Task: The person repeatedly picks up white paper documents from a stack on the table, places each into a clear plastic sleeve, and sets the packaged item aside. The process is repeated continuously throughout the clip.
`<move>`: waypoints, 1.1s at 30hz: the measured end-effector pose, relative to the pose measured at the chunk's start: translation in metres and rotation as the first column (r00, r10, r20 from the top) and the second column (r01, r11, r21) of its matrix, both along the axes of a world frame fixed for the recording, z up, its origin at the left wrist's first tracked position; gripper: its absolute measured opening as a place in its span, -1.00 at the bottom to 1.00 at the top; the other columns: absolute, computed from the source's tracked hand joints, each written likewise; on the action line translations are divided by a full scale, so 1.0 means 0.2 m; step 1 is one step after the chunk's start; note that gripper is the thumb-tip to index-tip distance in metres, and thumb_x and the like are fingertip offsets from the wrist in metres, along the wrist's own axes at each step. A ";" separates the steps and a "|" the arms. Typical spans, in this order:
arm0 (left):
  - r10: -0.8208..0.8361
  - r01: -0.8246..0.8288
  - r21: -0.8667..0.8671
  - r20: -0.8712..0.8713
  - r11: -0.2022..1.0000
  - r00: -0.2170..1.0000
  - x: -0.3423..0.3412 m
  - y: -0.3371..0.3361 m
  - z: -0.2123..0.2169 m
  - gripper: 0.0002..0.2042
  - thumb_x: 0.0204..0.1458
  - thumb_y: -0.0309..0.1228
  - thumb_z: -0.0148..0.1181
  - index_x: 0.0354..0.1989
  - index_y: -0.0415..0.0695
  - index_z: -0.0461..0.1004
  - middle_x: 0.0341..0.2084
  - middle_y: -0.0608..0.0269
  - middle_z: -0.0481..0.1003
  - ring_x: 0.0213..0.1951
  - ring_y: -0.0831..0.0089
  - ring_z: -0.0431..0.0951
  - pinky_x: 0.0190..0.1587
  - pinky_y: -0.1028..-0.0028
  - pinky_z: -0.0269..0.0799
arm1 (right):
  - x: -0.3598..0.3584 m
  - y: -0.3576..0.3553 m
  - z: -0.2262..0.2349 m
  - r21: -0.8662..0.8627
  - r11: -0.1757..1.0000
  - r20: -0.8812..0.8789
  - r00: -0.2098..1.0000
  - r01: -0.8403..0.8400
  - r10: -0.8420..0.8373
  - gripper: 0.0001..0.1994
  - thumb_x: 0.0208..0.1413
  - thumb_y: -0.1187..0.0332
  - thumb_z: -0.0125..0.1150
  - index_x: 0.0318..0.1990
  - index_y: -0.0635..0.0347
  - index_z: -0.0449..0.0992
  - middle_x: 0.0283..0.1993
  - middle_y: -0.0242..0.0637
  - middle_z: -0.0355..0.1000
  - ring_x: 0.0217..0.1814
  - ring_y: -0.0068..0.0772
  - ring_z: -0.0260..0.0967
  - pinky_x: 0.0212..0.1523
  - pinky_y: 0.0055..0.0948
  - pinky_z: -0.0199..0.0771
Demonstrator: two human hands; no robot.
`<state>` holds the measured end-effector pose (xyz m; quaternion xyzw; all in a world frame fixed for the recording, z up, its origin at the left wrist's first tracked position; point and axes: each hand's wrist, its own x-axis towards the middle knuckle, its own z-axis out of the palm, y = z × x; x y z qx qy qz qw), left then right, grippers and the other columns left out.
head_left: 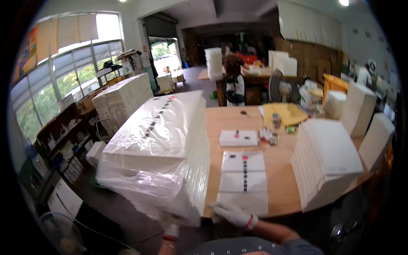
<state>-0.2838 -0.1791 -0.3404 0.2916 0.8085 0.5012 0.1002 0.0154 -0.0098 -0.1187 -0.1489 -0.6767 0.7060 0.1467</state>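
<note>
My left hand, in a white glove with a red band at the wrist, is at the near lower edge of a tall stack of clear plastic bags. Its fingers blend into the blurred plastic, so their grip is hidden. My right hand, also white-gloved, reaches over the near end of a flat, clear-wrapped white sheet with dark marks and a red spot. The right fingers stretch left, toward that sheet's near left corner. A smaller white printed packet lies just beyond the sheet.
A fanned stack of white sheets stands on the wooden table at right, with white blocks behind. Yellow envelopes and a clear jar are farther back. A person stands by another table. Wrapped stacks rise at left.
</note>
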 end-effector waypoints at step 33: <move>-0.509 0.378 0.343 0.637 0.860 0.579 0.84 1.46 0.35 -0.87 0.03 -0.34 -0.01 -0.41 -0.13 0.37 -0.58 0.31 0.45 -0.63 0.52 0.39 -0.55 0.52 0.34 | 0.61 0.55 -0.75 0.761 0.486 0.261 0.483 0.430 -0.836 -0.80 -0.16 0.28 0.26 -0.50 0.20 0.42 -0.36 -0.05 0.36 -0.29 -0.16 0.37 -0.26 -0.23 0.35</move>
